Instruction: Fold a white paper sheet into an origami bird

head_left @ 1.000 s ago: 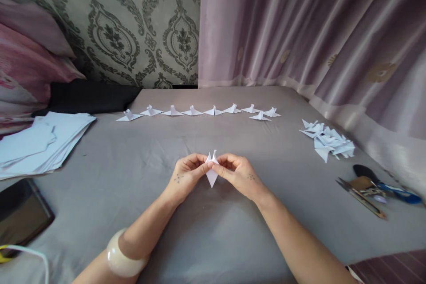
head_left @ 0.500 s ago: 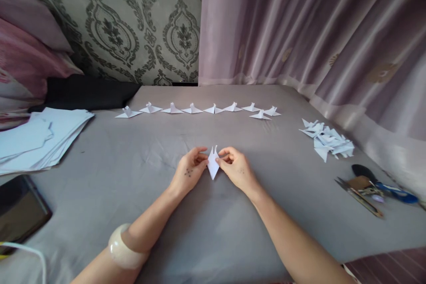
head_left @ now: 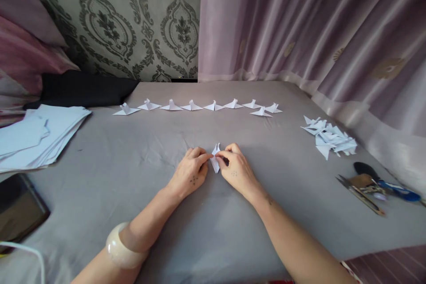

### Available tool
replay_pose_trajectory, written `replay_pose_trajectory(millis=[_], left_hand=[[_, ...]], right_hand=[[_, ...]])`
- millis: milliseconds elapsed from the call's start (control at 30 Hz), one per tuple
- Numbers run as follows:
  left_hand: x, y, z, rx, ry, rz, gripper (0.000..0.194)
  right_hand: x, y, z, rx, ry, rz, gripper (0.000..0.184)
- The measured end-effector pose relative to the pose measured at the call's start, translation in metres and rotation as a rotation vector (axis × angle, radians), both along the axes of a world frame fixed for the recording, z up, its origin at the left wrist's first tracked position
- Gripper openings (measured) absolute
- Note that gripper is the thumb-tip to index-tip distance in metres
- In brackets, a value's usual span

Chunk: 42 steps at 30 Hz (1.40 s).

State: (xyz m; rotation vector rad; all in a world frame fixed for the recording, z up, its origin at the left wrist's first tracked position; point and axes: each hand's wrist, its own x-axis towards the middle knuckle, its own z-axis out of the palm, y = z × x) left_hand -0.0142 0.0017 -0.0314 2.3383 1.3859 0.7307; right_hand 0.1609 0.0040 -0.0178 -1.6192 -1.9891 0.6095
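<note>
A small white origami paper crane (head_left: 215, 166), still narrow and kite-shaped with points at its upper end, is held between my two hands above the grey cloth. My left hand (head_left: 190, 172) is closed at its left side, index finger laid across the paper; the thumb is hidden. From the right, my right hand (head_left: 238, 166) pinches the paper between thumb and index finger. Beyond the hands stands a row of white folded paper cranes (head_left: 191, 105), wings spread.
Loose white paper sheets (head_left: 49, 137) lie at left, above a dark tablet-like device (head_left: 21, 206) and a white cable (head_left: 31, 248). To the right are a heap of folded paper cranes (head_left: 334, 137), thread snips (head_left: 361, 195) and blue-handled scissors (head_left: 399, 191). A curtain (head_left: 266, 22) hangs behind.
My left index finger has moved onto the face of the paper, and the left hand has turned over. The piece is now tilted and looks narrower. The view has shifted slightly.
</note>
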Motion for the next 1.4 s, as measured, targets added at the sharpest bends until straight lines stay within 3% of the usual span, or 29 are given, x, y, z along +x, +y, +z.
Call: replay_pose_trajectory(millis=[167,367,600,1000,1400], left_hand=[[0.001,0.001,0.004,-0.007,0.049,0.005,0.034],[0.002,0.005,0.008,-0.071,0.029,0.043,0.028],[0.005,0.013,0.005,-0.108,-0.073,0.085,0.024],[0.014,0.016,0.014,-0.166,-0.105,0.168,0.019],[0.016,0.017,0.015,-0.316,-0.238,0.265,0.012]], right_hand=[[0.011,-0.002,0.005,-0.02,-0.029,0.085,0.031],[0.016,-0.007,0.012,-0.043,-0.105,0.108,0.025],[0.016,-0.003,0.009,-0.03,-0.058,0.076,0.02],[0.014,0.01,0.004,-0.081,-0.059,-0.025,0.018],[0.009,0.011,0.007,-0.13,-0.035,-0.081,0.014]])
